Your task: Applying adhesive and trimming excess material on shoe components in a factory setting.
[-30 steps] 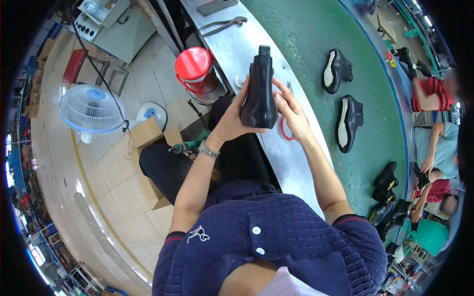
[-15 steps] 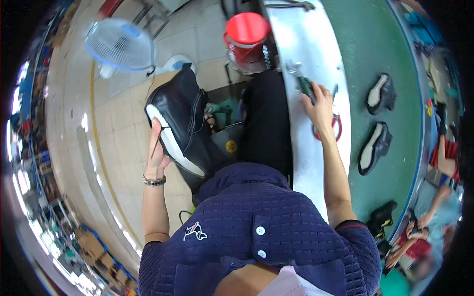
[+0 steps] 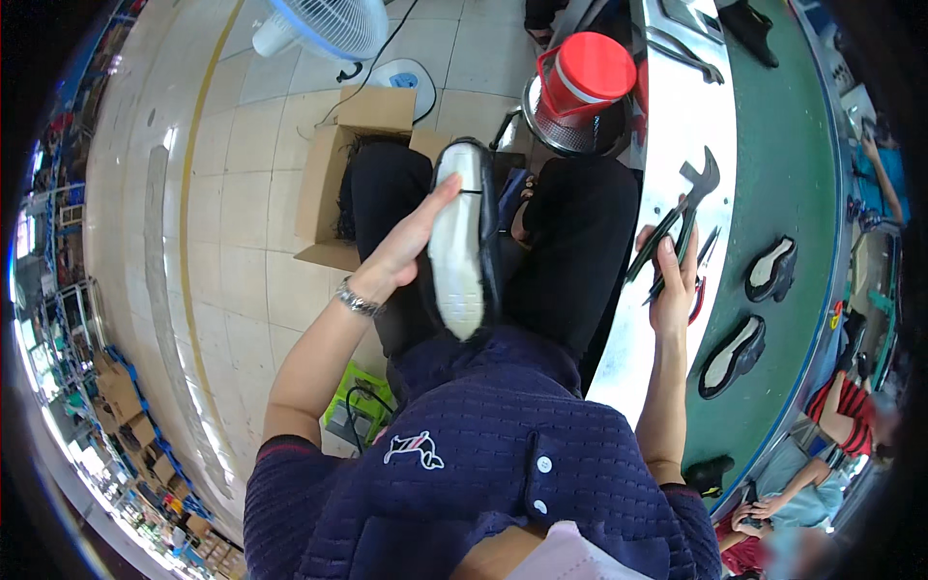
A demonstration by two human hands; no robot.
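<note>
No lettering can be read (the shirt point(image 3: 483, 416) bears a pale animal-shaped emblem point(image 3: 416, 449)).

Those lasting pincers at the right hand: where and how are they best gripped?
By the two dark green handles, probably from the wearer's side, fingers closing around both, as the right hand does. The lasting pincers lie with these handles spread toward the wearer and the hooked metal head pointing away, so this should leave the jaws free.

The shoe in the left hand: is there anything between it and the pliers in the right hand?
Nothing visible blocks the space between the shoe and the pliers. The right thigh lies between them in the picture, but seems lower.
</note>
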